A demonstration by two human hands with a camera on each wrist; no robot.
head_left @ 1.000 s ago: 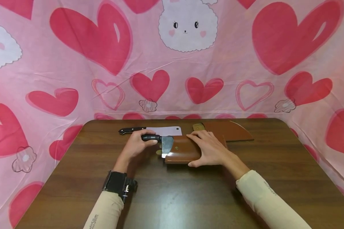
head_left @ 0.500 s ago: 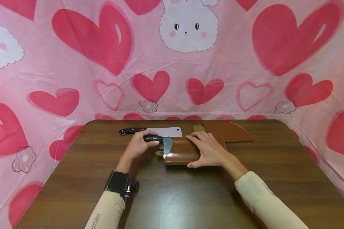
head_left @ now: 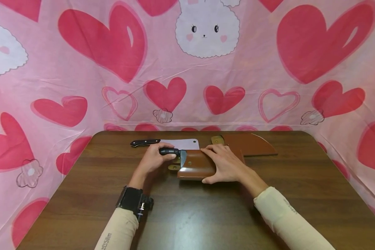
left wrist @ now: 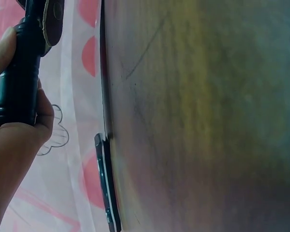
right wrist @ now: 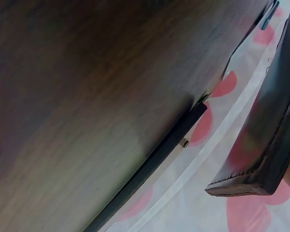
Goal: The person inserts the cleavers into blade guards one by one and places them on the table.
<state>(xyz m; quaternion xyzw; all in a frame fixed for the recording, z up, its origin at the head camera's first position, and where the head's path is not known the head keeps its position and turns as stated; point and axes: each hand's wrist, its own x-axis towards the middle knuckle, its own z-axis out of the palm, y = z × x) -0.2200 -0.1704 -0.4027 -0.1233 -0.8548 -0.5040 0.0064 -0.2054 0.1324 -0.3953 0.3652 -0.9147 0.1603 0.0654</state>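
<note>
A cleaver's black turned handle (head_left: 168,151) is gripped by my left hand (head_left: 150,160), thumb along its near side. Most of the blade sits inside a brown leather sheath (head_left: 196,167); only a narrow strip of dark metal (head_left: 183,158) shows at the mouth. My right hand (head_left: 227,165) holds the sheath's right end, fingers across the top and thumb at the lower edge. A strap with a snap (head_left: 174,167) sticks out left of the mouth. In the left wrist view, the handle (left wrist: 19,77) lies in the curled fingers. The right wrist view shows the sheath's stitched corner (right wrist: 266,169) raised off the table.
Behind the hands, a second cleaver (head_left: 182,143) with a black riveted handle lies on the wooden table (head_left: 187,215). A second brown sheath (head_left: 253,143) lies flat at the back right, partly hidden by my right hand. A pink heart-print cloth (head_left: 162,66) hangs behind.
The blade has slid further into the sheath, so less metal shows. My left hand has moved slightly right with the handle, while my right hand and the sheath have shifted slightly left.
</note>
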